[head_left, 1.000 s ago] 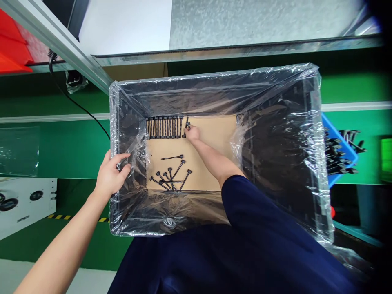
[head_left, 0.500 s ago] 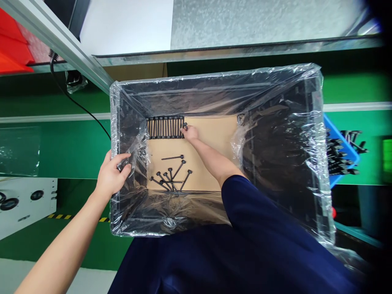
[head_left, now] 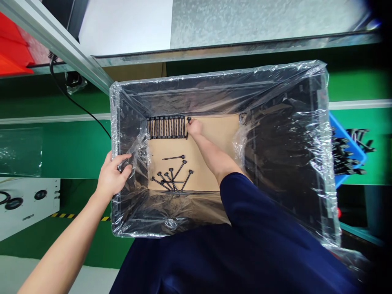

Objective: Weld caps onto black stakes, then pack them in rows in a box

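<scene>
My right hand point(head_left: 194, 127) pinches a black rod with a wide head point(head_left: 189, 120), held upright in view beside the right end of a packed row of similar black rods point(head_left: 167, 127). The row lies on a cardboard sheet point(head_left: 211, 159) at the bottom of a deep dark crate lined with clear plastic point(head_left: 220, 78). My left hand point(head_left: 112, 175) is closed over the crate's left rim, its fingers and thumb on the plastic. Several loose black rods point(head_left: 172, 179) lie crossed near the front of the cardboard, and a single rod point(head_left: 173, 157) lies apart behind them.
Beyond the crate's right wall stands a blue bin point(head_left: 349, 143) heaped with black parts. A metal-topped shelf point(head_left: 245, 24) runs along the back, with a metal post point(head_left: 61, 41) at left. A black cable point(head_left: 79, 105) hangs left of the crate over a green surface.
My right hand has shifted slightly right, and the rod in it now stands lined up alongside the row. My left hand stays on the rim. The loose rods lie as before.
</scene>
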Demonstrator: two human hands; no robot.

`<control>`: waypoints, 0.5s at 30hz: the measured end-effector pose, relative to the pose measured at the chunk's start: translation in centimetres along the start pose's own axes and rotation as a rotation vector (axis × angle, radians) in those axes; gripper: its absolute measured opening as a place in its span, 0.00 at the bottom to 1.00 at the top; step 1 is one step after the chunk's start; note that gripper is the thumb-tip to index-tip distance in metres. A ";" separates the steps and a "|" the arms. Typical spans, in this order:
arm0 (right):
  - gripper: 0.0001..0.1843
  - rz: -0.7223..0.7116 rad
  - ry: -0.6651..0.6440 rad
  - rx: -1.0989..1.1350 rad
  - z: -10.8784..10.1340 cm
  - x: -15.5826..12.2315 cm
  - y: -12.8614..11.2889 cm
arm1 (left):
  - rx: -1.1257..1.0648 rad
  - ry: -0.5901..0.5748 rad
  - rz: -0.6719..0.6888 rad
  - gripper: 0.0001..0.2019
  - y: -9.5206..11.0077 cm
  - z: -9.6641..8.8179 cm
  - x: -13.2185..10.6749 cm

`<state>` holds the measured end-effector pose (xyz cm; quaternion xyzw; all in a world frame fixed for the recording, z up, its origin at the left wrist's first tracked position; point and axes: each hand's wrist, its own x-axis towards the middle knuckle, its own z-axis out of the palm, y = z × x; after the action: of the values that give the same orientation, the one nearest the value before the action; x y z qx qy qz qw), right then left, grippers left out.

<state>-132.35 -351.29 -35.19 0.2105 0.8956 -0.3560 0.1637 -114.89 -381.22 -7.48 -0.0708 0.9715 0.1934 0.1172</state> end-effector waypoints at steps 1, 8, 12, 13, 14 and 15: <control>0.06 0.001 -0.002 -0.003 0.0 0.0 -0.3 | 0.000 0.001 0.001 0.19 0.0 0.0 0.0; 0.11 -0.134 -0.021 -0.018 0.1 0.0 -0.3 | -0.003 0.008 0.019 0.20 -0.2 0.1 0.0; 0.15 -0.201 0.059 -0.027 -0.7 -1.5 1.3 | -0.004 0.011 0.014 0.20 -0.3 0.2 0.0; 0.17 -0.226 0.060 -0.042 -0.9 -2.5 1.8 | -0.005 0.015 0.014 0.20 -0.3 0.2 0.0; 0.18 -0.267 0.041 -0.059 -1.1 -3.7 2.3 | -0.008 0.020 0.017 0.19 -0.4 0.3 0.1; 0.18 -0.322 0.001 -0.075 -1.1 -5.1 2.7 | -0.010 0.024 0.022 0.19 -0.4 0.4 0.1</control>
<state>-126.76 -350.09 -33.71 0.0583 0.9306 -0.3438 0.1117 -114.79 -381.48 -7.97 -0.0633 0.9726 0.1985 0.1031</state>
